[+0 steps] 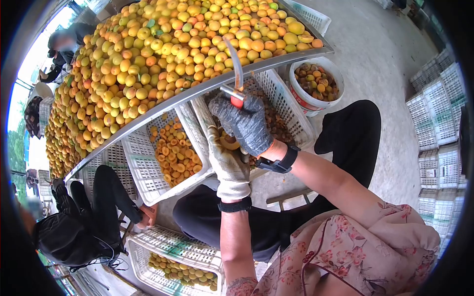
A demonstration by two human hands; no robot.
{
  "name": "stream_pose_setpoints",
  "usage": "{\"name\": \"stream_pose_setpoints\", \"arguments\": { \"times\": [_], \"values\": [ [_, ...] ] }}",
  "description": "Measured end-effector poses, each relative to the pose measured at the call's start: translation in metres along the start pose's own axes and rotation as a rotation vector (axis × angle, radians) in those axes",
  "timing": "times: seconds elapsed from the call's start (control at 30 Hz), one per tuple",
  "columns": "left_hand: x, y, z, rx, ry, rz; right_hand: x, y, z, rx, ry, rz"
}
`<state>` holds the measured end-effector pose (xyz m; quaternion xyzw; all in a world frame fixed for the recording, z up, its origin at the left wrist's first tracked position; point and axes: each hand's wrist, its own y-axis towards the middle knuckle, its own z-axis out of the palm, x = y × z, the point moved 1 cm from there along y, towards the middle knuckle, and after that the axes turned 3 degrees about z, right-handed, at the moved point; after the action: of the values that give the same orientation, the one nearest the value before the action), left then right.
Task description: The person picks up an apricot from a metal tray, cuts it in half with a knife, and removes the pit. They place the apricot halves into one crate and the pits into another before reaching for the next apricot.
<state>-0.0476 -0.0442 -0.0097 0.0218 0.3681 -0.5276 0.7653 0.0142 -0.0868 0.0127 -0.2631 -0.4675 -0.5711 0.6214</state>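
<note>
My right hand [243, 123], in a grey glove, is closed round the red handle of a curved knife [234, 61], its blade pointing up over the table's metal edge. Just left of it, my left hand [227, 160], in a stained white glove, is closed on a cut apricot [229, 142], partly hidden between the two hands. Both hands are above the rims of two white crates. The left crate [143, 170] holds halved apricots [175, 153]; the right crate [291, 111] holds dark pits and scraps [277, 123].
A metal-edged table [197, 89] heaped with whole apricots spans the front. A white bucket [298, 93] of damaged fruit stands at the right. Another crate [173, 241] lies lower left, near a seated person in black [64, 237]. Stacked crates [437, 113] line the far right.
</note>
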Motion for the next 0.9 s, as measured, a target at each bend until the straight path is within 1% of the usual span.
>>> {"name": "stream_pose_setpoints", "arguments": {
  "times": [0.03,0.07,0.1,0.13,0.17,0.2,0.23,0.27,0.33,0.37,0.4,0.47,0.5,0.53,0.6,0.63,0.73,0.77,0.8,0.87,0.9],
  "values": [
    [0.001,0.003,-0.009,0.150,-0.004,-0.002,-0.008,-0.001,0.001,0.007,0.017,-0.051],
    [-0.002,0.002,-0.008,0.298,-0.007,-0.003,-0.008,-0.002,0.004,0.010,0.017,-0.047],
    [0.001,0.000,0.002,0.075,-0.061,0.031,-0.008,-0.005,0.006,-0.024,0.159,0.040],
    [0.000,0.000,0.000,0.074,-0.062,0.034,-0.009,-0.004,0.008,-0.055,0.302,0.123],
    [-0.002,0.001,-0.004,0.058,-0.028,0.025,-0.019,0.008,-0.011,0.146,0.777,0.410],
    [-0.002,0.000,-0.009,0.037,0.009,0.013,-0.011,0.009,-0.012,0.200,0.848,0.460],
    [0.001,0.002,-0.013,0.290,-0.063,0.070,-0.014,0.009,-0.011,0.172,0.860,0.494],
    [0.002,0.004,-0.015,0.289,-0.060,0.069,-0.017,0.009,-0.009,0.145,0.870,0.525],
    [0.004,0.008,-0.016,0.097,-0.139,0.016,-0.017,0.008,-0.008,0.143,0.833,0.536],
    [0.000,0.004,-0.003,0.071,-0.107,0.018,-0.017,0.010,-0.007,0.142,0.800,0.541],
    [0.001,0.007,-0.005,0.075,-0.099,0.014,-0.018,0.011,-0.006,0.137,0.805,0.534],
    [0.001,0.012,-0.013,0.001,0.029,0.088,-0.023,0.016,-0.005,0.121,0.877,0.548],
    [0.001,0.009,-0.015,-0.019,0.071,0.086,-0.024,0.018,-0.007,0.166,0.818,0.550],
    [0.003,0.009,-0.014,-0.017,0.072,0.087,-0.023,0.017,-0.010,0.168,0.819,0.548],
    [0.005,0.014,-0.012,0.023,-0.012,0.078,-0.018,0.017,-0.015,0.164,0.569,0.500],
    [0.009,0.017,-0.021,0.027,0.039,0.078,-0.016,0.015,-0.016,0.164,0.573,0.497],
    [-0.001,0.006,0.004,-0.009,0.129,0.084,-0.003,0.006,-0.018,0.213,0.513,0.546],
    [0.022,0.039,-0.041,-0.013,0.435,0.444,-0.005,0.002,-0.019,0.147,0.203,0.531],
    [0.018,0.038,-0.041,-0.002,0.437,0.445,-0.015,-0.001,-0.024,0.143,0.205,0.520],
    [0.006,0.031,-0.031,-0.131,0.847,0.660,-0.039,0.003,-0.049,0.006,-0.475,-0.062],
    [-0.009,0.014,-0.007,-0.119,0.768,0.545,-0.040,0.007,-0.065,0.009,-0.563,0.077]
  ]
}}
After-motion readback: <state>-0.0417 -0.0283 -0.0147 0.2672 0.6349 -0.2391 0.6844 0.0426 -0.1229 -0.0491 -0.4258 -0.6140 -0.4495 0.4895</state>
